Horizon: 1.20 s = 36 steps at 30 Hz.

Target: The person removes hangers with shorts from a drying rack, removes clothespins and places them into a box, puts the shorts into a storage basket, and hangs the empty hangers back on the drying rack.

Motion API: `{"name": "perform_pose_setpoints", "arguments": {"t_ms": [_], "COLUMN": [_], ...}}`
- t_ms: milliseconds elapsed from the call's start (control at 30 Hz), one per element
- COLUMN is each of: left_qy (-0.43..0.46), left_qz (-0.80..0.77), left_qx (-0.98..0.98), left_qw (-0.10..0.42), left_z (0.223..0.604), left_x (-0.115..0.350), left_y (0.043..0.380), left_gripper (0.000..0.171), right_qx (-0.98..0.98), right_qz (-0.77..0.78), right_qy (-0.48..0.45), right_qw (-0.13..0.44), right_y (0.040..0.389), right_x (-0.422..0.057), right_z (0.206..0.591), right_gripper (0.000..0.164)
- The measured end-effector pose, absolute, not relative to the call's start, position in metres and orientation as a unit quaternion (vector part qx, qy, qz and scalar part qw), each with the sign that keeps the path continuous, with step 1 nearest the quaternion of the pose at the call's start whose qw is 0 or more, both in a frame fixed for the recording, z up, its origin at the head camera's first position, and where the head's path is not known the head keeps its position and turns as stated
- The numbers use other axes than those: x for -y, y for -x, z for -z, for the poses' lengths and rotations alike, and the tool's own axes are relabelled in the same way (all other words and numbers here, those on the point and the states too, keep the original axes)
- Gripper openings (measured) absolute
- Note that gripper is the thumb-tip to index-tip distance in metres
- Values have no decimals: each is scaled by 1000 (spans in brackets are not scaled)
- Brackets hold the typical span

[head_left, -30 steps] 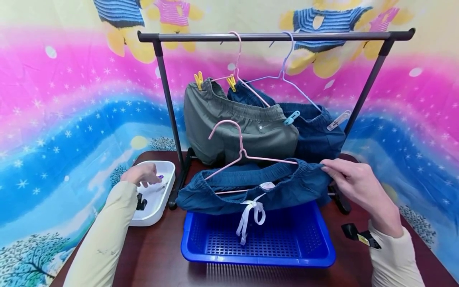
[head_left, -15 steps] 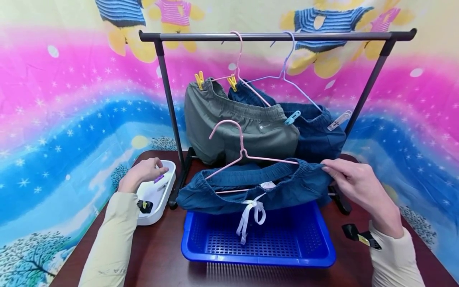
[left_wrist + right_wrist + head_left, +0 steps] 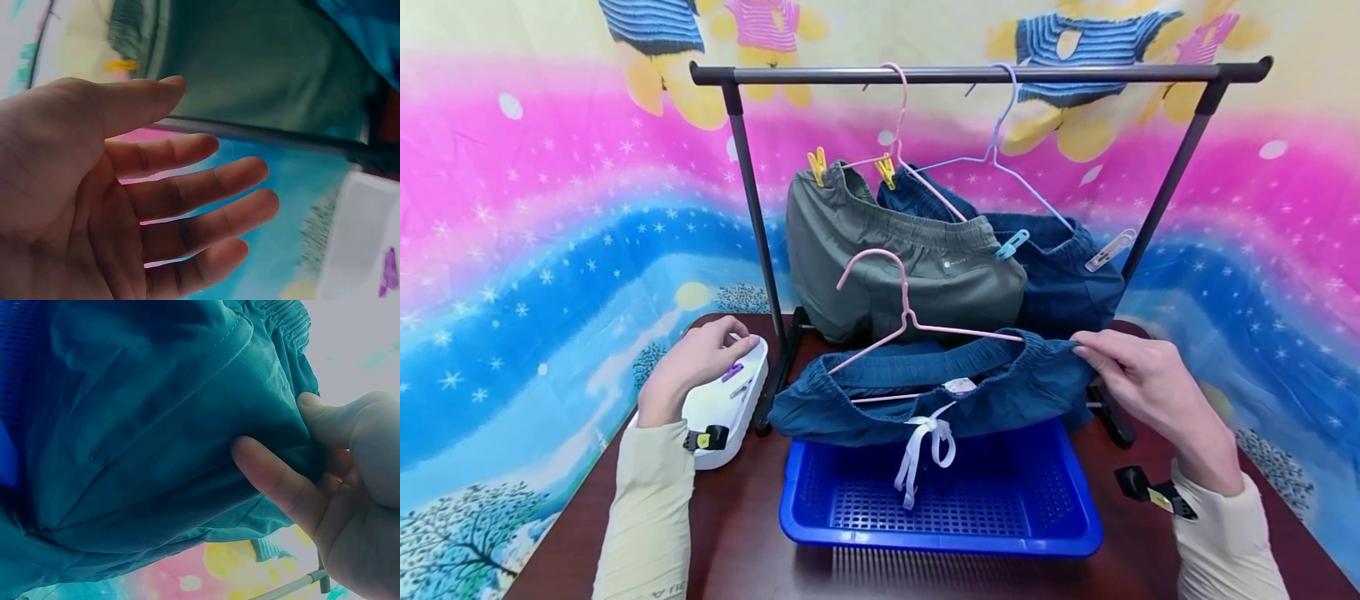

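Dark blue shorts with a white drawstring lie over the blue basket. A pink hanger is inside their waistband, its hook free in the air. At the right end of the waistband my right hand pinches the fabric; the right wrist view shows the thumb and fingers on the cloth. My left hand is over the white tray, and in the left wrist view its relaxed, spread fingers hold nothing. In the tray lie a purple clothespin and a pale one.
Behind stands a black clothes rack. Grey-green shorts and navy shorts hang from it on a pink and a lilac hanger, clipped with yellow, light blue and clear clothespins. The brown table shows around the basket.
My left hand has lifted out of the tray and drawn back toward me, its fingers loosening, so the purple clothespin now shows more. My right hand keeps its pinch on the shorts.
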<state>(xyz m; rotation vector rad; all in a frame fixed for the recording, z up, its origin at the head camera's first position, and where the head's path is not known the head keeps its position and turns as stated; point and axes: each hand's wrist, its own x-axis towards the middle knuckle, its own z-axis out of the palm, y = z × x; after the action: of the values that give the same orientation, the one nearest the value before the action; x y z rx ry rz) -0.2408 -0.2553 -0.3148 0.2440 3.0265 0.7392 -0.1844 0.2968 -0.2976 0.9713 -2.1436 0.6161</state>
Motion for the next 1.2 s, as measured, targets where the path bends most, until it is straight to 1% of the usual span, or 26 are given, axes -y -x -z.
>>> {"name": "perform_pose_setpoints", "arguments": {"t_ms": [67, 167, 300, 533, 700, 833, 933, 1067, 1200], "left_qy": [-79, -78, -74, -92, -120, -157, -175, -179, -189], "left_qz": [-250, -272, -301, -306, -304, -304, -308, -313, -319], "left_qx": [-965, -959, -950, -946, -942, -937, -932, -929, -926], "left_qw": [5, -4, -18, -50, -71, -72, -76, -86, -72], "left_z": [307, 300, 297, 298, 295, 291, 290, 290, 291], "left_x": [251, 247, 242, 232, 225, 217, 213, 209, 203], "left_y": [234, 226, 218, 205, 195, 189, 187, 185, 185], "left_gripper": [53, 53, 51, 46, 40, 33, 29, 28, 27], "right_qx": [832, 832, 823, 826, 815, 811, 812, 814, 815], "right_qz": [-236, -232, -231, -228, -231, -234, -234, -236, -239], "right_qy": [-369, -368, -379, -377, -386, -387, -385, -380, -376], "right_qw": [342, 344, 353, 352, 366, 371, 371, 371, 371], "right_y": [184, 184, 185, 187, 188, 187, 186, 185, 184], "right_x": [-296, -296, -295, -296, -296, -297, -298, -299, -298], "right_z": [297, 296, 296, 297, 297, 297, 297, 297, 297], "right_gripper": [36, 38, 31, 30, 17, 20, 20, 17, 17]}}
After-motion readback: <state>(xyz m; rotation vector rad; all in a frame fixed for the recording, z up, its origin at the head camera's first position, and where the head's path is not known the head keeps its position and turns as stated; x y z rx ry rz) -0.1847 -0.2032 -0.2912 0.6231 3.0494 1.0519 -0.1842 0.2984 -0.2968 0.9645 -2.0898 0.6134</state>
